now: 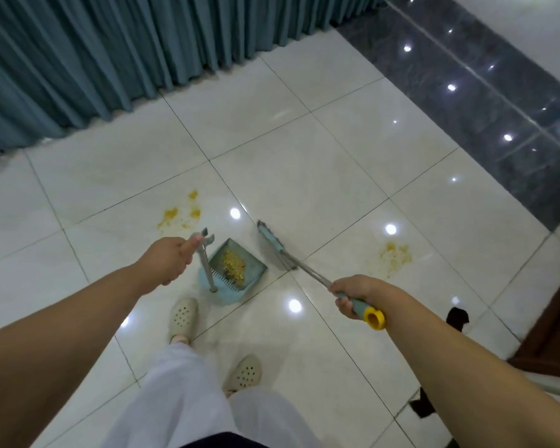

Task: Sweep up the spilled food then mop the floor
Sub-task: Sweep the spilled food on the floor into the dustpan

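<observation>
A light blue dustpan (254,270) stands on the white tiled floor in front of my feet, with a heap of yellow food (233,265) inside it. My left hand (168,258) grips the top of its upright metal handle (206,266). My right hand (353,294) holds the broom handle (364,310), which ends in a yellow cap. The broom head (270,239) rests on the floor just right of the dustpan. Yellow food stains remain on the tiles at the left (181,210) and at the right (395,253).
A teal curtain (110,59) hangs along the far left side. A dark glossy tile band (482,101) runs along the right. A brown wooden edge (556,324) and dark scraps (458,316) lie at the lower right. My feet in cream perforated clogs (183,316) stand behind the dustpan.
</observation>
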The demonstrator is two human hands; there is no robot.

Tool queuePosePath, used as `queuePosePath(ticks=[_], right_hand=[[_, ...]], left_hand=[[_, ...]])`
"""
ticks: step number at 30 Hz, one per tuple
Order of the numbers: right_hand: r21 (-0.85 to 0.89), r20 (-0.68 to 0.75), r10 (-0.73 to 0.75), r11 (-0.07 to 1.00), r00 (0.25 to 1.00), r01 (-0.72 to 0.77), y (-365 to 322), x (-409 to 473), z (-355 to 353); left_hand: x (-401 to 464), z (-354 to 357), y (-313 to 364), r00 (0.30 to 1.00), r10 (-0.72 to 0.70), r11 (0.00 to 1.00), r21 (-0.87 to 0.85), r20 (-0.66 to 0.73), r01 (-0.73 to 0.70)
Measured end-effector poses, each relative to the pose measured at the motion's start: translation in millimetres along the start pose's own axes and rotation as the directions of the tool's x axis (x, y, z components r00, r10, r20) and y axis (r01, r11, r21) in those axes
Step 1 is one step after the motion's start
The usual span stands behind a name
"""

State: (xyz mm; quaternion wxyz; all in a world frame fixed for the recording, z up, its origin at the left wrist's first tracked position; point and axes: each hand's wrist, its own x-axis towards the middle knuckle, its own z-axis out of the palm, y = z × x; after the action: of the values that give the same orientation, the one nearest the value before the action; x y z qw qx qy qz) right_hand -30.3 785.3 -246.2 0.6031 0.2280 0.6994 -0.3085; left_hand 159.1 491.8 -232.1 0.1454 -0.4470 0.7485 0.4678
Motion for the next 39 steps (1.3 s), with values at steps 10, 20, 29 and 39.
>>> queuePosePath(ticks=[10,20,29,39], right_hand=[[0.26,-0.12,-0.07,0.96,0.99,0.1,-21,9,-47],[0.442,-0.124,-0.113,0.883,0.986,0.157,-61,43,-65],[0.221,-0.081,-0.028,0.974,0.996,0.045,-83,74,-2],[-0.213,-0.042,0.082,0.973,0.996,-0.089,-43,50,66]], left_hand=[[-20,1,-11,0.997,-0.07,0.988,-0.143,-0.04,0.063],[-9,-2,-27,0.992,-0.12,0.989,-0.09,-0.042,0.116],[7,-15,-45,0.994,-0.086,0.995,0.05,-0.074,0.09],[10,-16,-45,0.996,-0.061,0.998,0.031,-0.06,0.063]])
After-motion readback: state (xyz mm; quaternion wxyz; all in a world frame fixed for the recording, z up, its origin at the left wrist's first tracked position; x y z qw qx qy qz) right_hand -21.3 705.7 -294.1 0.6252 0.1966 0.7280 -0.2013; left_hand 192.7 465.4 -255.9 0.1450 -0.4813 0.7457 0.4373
